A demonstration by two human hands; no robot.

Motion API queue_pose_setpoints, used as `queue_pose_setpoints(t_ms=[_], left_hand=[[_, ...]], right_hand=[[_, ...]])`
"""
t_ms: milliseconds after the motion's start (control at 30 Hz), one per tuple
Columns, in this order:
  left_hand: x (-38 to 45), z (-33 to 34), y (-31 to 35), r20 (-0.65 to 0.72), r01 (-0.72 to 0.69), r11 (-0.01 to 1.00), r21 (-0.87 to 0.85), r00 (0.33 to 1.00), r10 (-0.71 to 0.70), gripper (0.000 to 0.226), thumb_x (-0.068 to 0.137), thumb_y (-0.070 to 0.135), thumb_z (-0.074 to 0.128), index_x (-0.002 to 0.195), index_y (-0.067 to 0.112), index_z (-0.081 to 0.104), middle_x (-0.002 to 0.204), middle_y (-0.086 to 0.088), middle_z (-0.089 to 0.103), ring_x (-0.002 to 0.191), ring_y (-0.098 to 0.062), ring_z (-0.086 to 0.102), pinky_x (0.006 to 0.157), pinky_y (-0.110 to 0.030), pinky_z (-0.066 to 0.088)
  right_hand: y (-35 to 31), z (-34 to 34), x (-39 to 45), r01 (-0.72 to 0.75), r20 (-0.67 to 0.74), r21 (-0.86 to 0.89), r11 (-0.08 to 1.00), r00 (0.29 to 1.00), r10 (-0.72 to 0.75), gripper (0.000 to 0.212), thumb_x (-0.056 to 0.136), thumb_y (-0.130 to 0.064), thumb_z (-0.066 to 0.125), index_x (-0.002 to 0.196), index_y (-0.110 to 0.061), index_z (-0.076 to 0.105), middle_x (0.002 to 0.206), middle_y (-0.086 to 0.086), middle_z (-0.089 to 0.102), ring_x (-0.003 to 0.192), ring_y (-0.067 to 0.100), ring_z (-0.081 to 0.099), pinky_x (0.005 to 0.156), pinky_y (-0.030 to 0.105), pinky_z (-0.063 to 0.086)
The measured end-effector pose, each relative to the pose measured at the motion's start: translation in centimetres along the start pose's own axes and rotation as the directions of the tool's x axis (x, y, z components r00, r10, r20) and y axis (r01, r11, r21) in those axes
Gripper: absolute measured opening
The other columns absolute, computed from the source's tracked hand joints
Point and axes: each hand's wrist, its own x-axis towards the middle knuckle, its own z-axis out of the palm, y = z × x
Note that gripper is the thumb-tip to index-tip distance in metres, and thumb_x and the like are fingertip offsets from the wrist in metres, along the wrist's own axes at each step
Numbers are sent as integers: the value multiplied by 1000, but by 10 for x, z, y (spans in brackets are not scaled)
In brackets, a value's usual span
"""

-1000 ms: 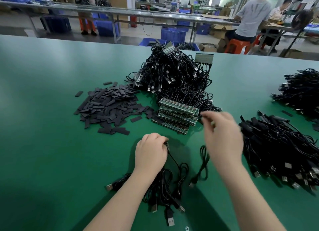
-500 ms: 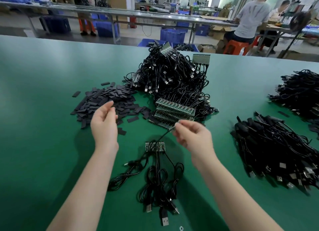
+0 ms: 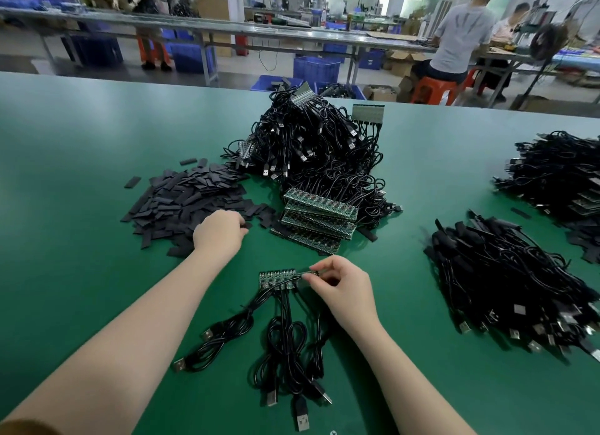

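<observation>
Now the right hand [image 3: 341,288] pinches a circuit board [image 3: 308,273] while the left hand [image 3: 219,231] grips black strips [image 3: 181,204].

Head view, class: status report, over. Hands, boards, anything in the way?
Left hand on sleeve pile, grip hidden. Right hand pinches end board at strip. Loose cables lie under the wrist.

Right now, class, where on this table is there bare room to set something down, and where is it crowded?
Bare: the table left of the sleeve pile, and the strip between the right hand and the right cable pile. Crowded: around the cable heap and stacked boards.
</observation>
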Motion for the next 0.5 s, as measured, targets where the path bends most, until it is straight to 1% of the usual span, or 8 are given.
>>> queue_pose_setpoints(t_ms=[67,133,200,267,333,400,433,500], left_hand=[[3,-4,0,48,21,998,-57,999,-18,23,97,28,59,118,24,67,118,-3,66,106,-26,61,81,-38,53],[4,-8,0,87,17,998,-65,996,-11,21,95,26,62,115,24,68,117,-2,67,106,-26,62,83,-39,53],[4,-10,-1,112,15,996,-89,994,-5,20,95,25,63,114,23,67,116,-1,67,105,-24,61,86,-40,53],[3,-10,-5,118,9,994,-110,993,4,18,95,26,63,112,25,63,113,2,67,103,-21,61,84,-39,53],[2,-9,-8,88,-6,993,-116,996,16,15,96,27,61,110,27,59,109,4,67,98,-20,61,78,-37,53],[1,-9,-11,41,-27,993,-114,999,32,16,96,28,59,112,28,61,108,4,67,96,-19,62,76,-35,53],[0,-9,-11,33,-34,993,-117,999,38,16,96,29,60,111,28,63,108,5,68,95,-18,63,75,-35,53],[0,-8,-12,39,-34,989,-144,998,40,15,95,29,61,109,28,65,107,7,68,92,-16,63,75,-34,54]], right_hand=[[1,0,0,0,-5,17,1000,1000,0,19,79,-31,82,75,-37,64,73,-13,71,73,-3,65,64,9,45],[0,0,0,-14,-13,75,997,1000,15,18,80,-28,82,75,-34,65,71,-12,71,71,-1,66,65,12,48],[-2,-3,0,-32,-22,171,985,999,36,16,80,-26,82,75,-29,67,68,-10,70,66,0,65,63,12,47],[-6,-7,1,-62,-21,305,950,997,72,13,81,-24,81,77,-23,69,69,-3,71,65,4,64,64,14,49],[-11,-11,3,-128,-4,496,859,989,150,12,84,-22,79,83,-17,68,79,5,75,68,7,64,66,20,52],[-16,-12,4,-207,30,657,725,968,249,12,87,-22,75,88,-16,65,86,4,77,66,7,62,63,23,48],[-19,-11,5,-228,38,680,697,960,277,12,88,-23,74,89,-17,64,87,3,77,65,6,61,62,22,46],[-22,-9,4,-234,43,629,741,963,268,13,88,-23,74,90,-15,65,85,3,77,65,5,62,62,19,47]])
